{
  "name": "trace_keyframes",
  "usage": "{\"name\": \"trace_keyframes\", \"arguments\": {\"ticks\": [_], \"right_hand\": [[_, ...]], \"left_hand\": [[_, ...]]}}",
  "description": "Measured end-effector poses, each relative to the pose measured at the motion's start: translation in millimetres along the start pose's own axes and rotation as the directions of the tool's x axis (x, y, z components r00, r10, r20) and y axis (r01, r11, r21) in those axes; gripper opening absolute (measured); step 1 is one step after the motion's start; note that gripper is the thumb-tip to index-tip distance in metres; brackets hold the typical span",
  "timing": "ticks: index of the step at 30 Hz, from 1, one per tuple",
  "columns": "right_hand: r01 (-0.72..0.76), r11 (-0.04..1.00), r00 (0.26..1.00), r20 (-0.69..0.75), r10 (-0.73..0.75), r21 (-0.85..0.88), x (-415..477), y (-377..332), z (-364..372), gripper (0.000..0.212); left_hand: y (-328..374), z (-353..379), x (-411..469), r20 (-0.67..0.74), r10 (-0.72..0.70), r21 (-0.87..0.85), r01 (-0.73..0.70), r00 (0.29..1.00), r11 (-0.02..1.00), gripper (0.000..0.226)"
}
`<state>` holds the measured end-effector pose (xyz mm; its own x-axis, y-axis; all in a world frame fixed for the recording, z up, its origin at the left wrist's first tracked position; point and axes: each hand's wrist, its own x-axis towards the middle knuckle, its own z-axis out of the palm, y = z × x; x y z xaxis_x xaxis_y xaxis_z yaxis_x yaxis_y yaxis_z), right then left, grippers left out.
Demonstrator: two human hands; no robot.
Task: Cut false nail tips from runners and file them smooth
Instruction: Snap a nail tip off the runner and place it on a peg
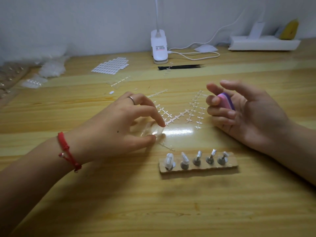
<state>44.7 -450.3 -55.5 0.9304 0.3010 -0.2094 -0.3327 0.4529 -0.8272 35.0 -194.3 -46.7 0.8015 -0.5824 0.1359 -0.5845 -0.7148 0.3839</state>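
**Clear plastic nail tips being picked up, filing block waiting in the other hand**

Wooden table (171, 202) seen from above, with a person's two hands working over it. The left hand (119, 124), wearing a red cord bracelet (68, 151) and a ring, is reaching down and pinching a small cluster of clear nail tips (153, 132) between thumb and forefinger, just at the table surface. The tips are looking glassy, curved and slightly blurred, so their exact number is hard to tell.

The right hand (239, 110) is resting to the side, palm turned inward, its fingers curling around a pink and purple filing block (225, 101). It is probably being kept ready so smoothing can begin once a tip is lifted.

Between the hands, stripped runners (179, 113) are lying scattered like tiny clear ladders. Nearer the person, a cardboard strip (230, 165) is carrying five small upright holders, two at its left end seemingly bearing pale tips.

Black tweezers (181, 67) are lying farther back, beside a white clip lamp (159, 47).
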Motion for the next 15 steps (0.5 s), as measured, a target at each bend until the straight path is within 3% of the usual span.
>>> {"name": "trace_keyframes", "arguments": {"ticks": [6, 9, 12, 15], "right_hand": [[0.001, 0.999, 1.000, 0.012, -0.001, -0.049, 2, 3, 0, 0.013], [0.011, 0.995, 1.000, 0.006, -0.011, -0.101, 3, 5, 1, 0.016], [0.076, 0.936, 0.997, 0.019, -0.074, -0.342, 2, 9, 5, 0.023], [0.144, 0.800, 0.987, 0.144, -0.073, -0.583, -4, 12, 13, 0.035]], "left_hand": [[8, -2, 1, -0.087, 0.048, -0.035, -0.051, 0.995, 0.998, 0.010], [14, -6, 3, -0.217, 0.116, 0.006, -0.118, 0.969, 0.993, 0.006], [24, -8, 6, -0.408, 0.160, 0.036, -0.159, 0.899, 0.987, 0.008], [35, -5, 11, -0.513, 0.192, 0.050, -0.194, 0.837, 0.980, 0.008]]}}
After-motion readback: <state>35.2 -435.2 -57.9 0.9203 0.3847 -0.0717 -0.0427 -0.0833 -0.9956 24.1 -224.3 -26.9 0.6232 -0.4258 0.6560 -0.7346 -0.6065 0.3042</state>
